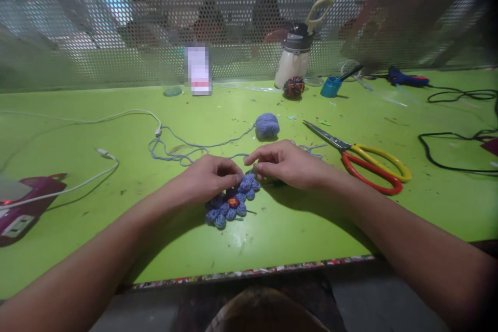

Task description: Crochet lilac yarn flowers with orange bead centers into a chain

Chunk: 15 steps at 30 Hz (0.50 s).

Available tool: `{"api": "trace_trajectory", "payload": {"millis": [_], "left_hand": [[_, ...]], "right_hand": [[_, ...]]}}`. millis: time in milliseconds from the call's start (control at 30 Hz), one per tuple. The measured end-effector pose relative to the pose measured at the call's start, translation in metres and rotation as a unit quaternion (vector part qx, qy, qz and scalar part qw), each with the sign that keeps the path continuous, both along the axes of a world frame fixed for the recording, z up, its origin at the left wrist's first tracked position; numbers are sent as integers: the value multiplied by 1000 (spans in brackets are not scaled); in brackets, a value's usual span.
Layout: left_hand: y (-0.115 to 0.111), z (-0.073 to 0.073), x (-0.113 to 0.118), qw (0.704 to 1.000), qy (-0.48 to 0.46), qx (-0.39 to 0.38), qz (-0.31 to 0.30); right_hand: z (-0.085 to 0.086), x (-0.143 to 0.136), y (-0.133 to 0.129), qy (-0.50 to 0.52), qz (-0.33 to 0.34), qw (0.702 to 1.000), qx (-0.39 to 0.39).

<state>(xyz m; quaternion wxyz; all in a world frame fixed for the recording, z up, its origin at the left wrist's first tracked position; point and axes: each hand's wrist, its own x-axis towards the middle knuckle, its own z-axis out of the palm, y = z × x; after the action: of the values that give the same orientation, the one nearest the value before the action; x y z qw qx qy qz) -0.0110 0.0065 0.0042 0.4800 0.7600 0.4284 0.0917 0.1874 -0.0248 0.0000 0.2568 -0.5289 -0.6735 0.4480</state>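
Note:
My left hand (206, 176) pinches the upper edge of a blue-purple crocheted flower piece (220, 215) between thumb and fingers. One of its flowers has an orange-red centre (232, 202). Just to the right, my right hand (282, 166) is curled, its thumb and forefinger close to the top flower. A thin crochet hook (268, 184) with a dark grip shows below that hand, partly hidden by it. Matching yarn (238, 155) passes near the right fingertips and lies in loose loops behind the hands, leading to a small yarn ball (267, 126).
Large scissors (373, 168) lie open at right. Behind stand a phone (199, 70), a whitish jar (293, 59), a multicolour yarn ball (294, 87) and a blue pot (331, 86). A glue gun (406, 78) lies far right. A purple power strip (29, 205) and white cable (89, 181) are at left.

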Motion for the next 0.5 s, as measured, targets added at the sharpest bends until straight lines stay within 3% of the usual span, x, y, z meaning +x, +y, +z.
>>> {"api": "trace_trajectory", "payload": {"millis": [267,500], "left_hand": [[-3,2,-1,999,-39,-17,15],[-7,6,-1,997,-69,-26,29]], "right_hand": [[5,6,3,-9,-34,999,20],[11,6,-3,33,43,998,-15]]}}
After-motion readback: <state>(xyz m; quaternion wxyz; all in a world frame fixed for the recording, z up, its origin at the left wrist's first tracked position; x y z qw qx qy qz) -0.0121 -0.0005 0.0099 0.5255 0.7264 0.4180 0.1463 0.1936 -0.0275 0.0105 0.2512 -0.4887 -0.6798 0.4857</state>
